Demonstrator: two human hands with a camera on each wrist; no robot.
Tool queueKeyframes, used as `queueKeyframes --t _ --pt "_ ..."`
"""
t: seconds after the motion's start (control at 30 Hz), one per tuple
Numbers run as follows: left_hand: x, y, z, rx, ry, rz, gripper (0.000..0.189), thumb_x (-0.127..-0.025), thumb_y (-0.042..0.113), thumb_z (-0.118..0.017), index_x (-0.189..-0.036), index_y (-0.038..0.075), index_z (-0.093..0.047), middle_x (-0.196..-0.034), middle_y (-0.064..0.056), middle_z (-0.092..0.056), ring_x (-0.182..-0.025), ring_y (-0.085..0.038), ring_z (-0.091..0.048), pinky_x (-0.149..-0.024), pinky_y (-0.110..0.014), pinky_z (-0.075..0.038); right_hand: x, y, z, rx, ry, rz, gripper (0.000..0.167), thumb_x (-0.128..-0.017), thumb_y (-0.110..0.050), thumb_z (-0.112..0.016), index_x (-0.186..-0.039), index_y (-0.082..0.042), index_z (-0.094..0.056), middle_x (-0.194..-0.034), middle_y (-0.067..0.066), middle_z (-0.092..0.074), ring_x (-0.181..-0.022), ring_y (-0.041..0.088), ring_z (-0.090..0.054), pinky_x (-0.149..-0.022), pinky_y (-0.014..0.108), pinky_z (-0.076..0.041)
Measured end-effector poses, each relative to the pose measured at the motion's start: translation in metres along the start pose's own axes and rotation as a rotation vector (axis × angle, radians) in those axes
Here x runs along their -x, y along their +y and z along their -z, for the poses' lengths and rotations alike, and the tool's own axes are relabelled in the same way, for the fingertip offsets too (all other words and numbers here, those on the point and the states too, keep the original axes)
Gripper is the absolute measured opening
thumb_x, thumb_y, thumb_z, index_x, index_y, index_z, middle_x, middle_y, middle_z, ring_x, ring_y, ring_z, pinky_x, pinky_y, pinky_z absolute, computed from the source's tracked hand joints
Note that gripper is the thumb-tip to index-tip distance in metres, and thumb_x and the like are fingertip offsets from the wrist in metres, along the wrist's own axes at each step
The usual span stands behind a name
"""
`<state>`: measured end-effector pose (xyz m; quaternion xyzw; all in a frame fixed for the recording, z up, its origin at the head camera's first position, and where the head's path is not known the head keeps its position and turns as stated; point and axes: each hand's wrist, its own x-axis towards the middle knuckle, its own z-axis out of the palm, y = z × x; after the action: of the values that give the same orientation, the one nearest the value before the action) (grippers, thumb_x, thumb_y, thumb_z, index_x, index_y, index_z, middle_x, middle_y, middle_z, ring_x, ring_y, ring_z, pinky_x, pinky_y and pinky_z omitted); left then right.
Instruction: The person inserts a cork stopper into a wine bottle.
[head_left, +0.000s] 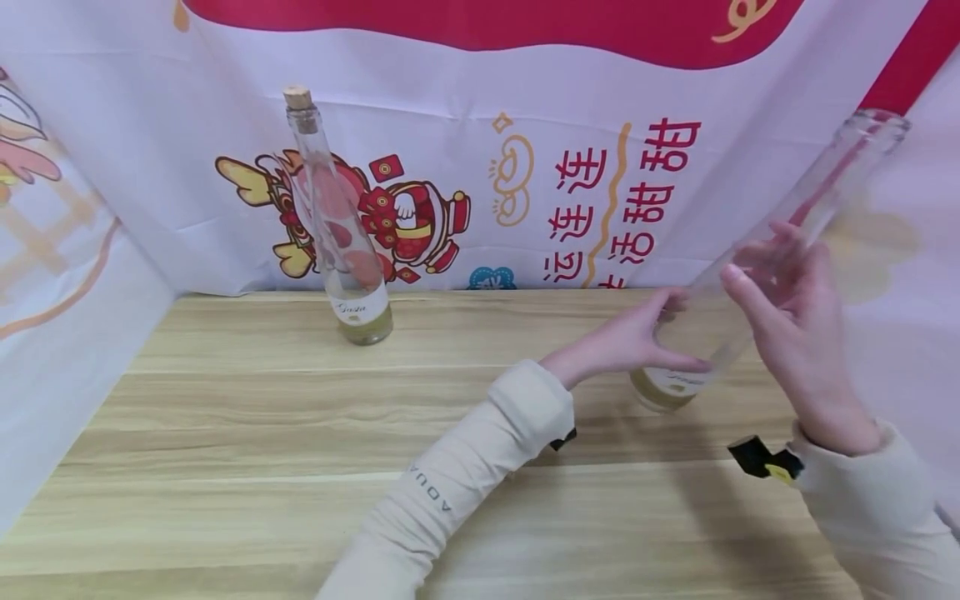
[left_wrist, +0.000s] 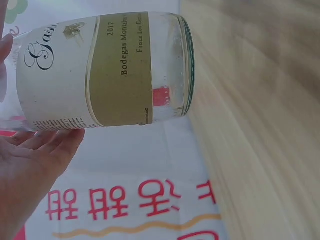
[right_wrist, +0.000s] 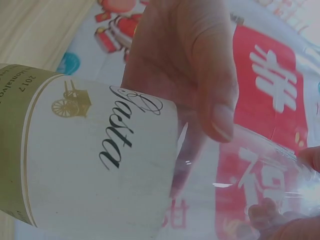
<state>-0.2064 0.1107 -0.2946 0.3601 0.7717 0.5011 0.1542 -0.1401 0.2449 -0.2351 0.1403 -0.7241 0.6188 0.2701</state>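
A clear glass wine bottle (head_left: 675, 385) leans to the right over the table, its uncorked neck pointing up and away. My left hand (head_left: 618, 343) holds it around the lower body, thumb on the near side. Higher up, the fingers and thumb of my right hand (head_left: 806, 333) grip the glass below the neck. The white and olive label (left_wrist: 120, 70) reads 2017 in the left wrist view. In the right wrist view, the left thumb (right_wrist: 217, 95) lies on the glass just past the label's edge. Whether the base touches the table cannot be told.
A second clear bottle (head_left: 360, 304), with a cork (head_left: 297, 98) in its mouth, stands upright at the back left of the wooden table (head_left: 247, 467). A white printed cloth (head_left: 450, 83) hangs along the table's back edge, with more cloth at both sides.
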Motion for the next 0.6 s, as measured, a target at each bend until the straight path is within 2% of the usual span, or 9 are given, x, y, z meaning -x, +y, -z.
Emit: queueKeyframes --t 0.17,0.27,0.43,0.6 --pt "0.014 0.001 0.017 -0.025 0.012 -0.018 0.089 -0.069 0.025 -0.080 -0.138 0.012 -0.026 -0.140 -0.003 -0.038 -0.126 -0.010 -0.038 -0.101 -0.018 -0.030 -0.002 -0.008 -0.018 0.148 -0.069 0.064 0.050 -0.086 0.001 -0.057 -0.131 -0.009 -0.037 -0.108 0.004 -0.056 -0.096 0.014 -0.057 -0.083 0.015 -0.046" --pt "0.023 0.000 0.027 -0.041 0.025 -0.027 0.088 -0.069 0.024 -0.080 -0.138 0.011 -0.026 -0.139 -0.004 -0.039 -0.126 -0.012 -0.038 -0.101 -0.019 -0.031 -0.003 -0.013 -0.030 0.206 -0.079 0.072 0.050 -0.086 -0.002 -0.058 -0.131 -0.010 -0.037 -0.111 0.003 -0.055 -0.100 0.015 -0.055 -0.086 0.019 -0.046" --pt "0.040 -0.001 0.042 -0.101 0.069 -0.040 0.088 -0.069 0.025 -0.080 -0.138 0.010 -0.027 -0.133 -0.006 -0.043 -0.122 -0.016 -0.042 -0.099 -0.022 -0.035 -0.003 -0.021 -0.049 0.171 -0.112 0.033 0.048 -0.087 -0.004 -0.058 -0.130 -0.009 -0.037 -0.112 0.004 -0.053 -0.104 0.017 -0.052 -0.094 0.027 -0.043" --pt "0.055 -0.003 0.055 -0.104 0.102 -0.069 0.092 -0.067 0.021 -0.081 -0.140 0.012 -0.026 -0.134 -0.007 -0.045 -0.120 -0.020 -0.045 -0.099 -0.029 -0.038 -0.004 -0.024 -0.068 0.083 -0.175 0.083 0.047 -0.086 0.001 -0.056 -0.129 -0.007 -0.038 -0.110 0.008 -0.053 -0.104 0.020 -0.051 -0.095 0.029 -0.042"
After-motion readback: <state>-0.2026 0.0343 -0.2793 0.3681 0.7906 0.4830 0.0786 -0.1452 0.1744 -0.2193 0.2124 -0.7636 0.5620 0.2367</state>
